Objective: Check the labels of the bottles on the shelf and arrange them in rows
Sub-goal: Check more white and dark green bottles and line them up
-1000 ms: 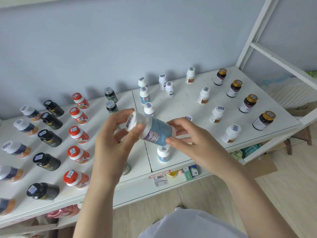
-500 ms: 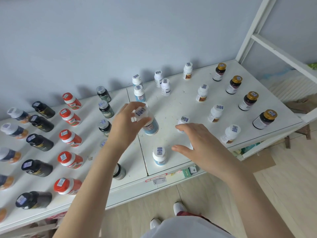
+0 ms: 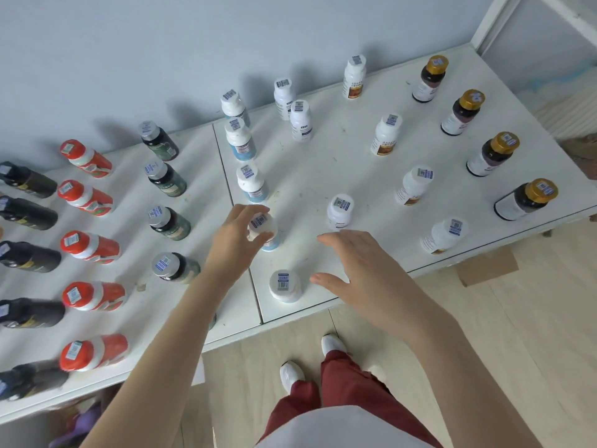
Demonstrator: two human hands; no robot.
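Observation:
My left hand [image 3: 234, 240] grips the white cap of a blue-labelled bottle [image 3: 269, 236] that stands upright on the white shelf [image 3: 339, 150], in a front-to-back row of similar blue bottles [image 3: 240, 139]. Another blue bottle [image 3: 285, 285] stands in front of it near the shelf edge. My right hand [image 3: 358, 270] hovers open, fingers spread, just right of these two bottles and in front of a small white bottle [image 3: 340, 210]. It holds nothing.
Rows run front to back: black bottles [image 3: 30, 257] and red-capped bottles [image 3: 89, 247] on the left, dark green ones [image 3: 169, 223], white ones with brown labels [image 3: 386, 134], gold-capped dark ones [image 3: 492, 153] at right. A white frame post [image 3: 491, 21] rises at the back right.
The blue bottle was held tilted in both hands, then my left hand carried it down and stood it on the shelf. My right hand let go and moved aside, open.

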